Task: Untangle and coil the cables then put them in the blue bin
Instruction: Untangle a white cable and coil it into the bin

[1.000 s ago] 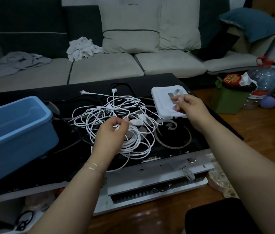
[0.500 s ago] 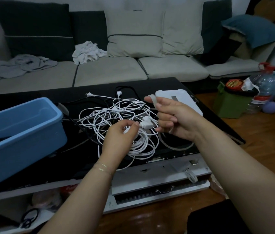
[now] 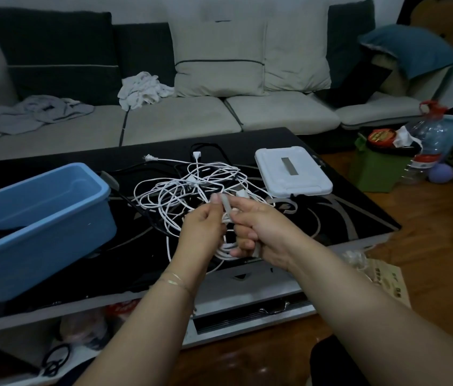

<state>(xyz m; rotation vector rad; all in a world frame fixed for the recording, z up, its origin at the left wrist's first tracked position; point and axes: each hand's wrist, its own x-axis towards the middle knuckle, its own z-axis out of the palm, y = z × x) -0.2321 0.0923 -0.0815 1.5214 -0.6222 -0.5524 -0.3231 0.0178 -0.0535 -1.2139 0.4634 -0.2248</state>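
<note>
- fingers of the left hand point(image 3: 201, 227) curl round a small bundle of thin white cable loops point(image 3: 226, 247), thumb pressed to a pale flat strap point(image 3: 226, 208) standing up between both hands.
- the right hand point(image 3: 258, 232) pinches the same strap and bundle from the other side; both hands touch.
- the tangled heap of thin white cables point(image 3: 189, 188) lies just beyond the fingers on the glossy black table point(image 3: 331, 215), strands running from it into the held bundle.
- the open blue plastic bin point(image 3: 38, 224) sits left, nearer the left hand; i judge the finished coil must travel leftward.
</note>
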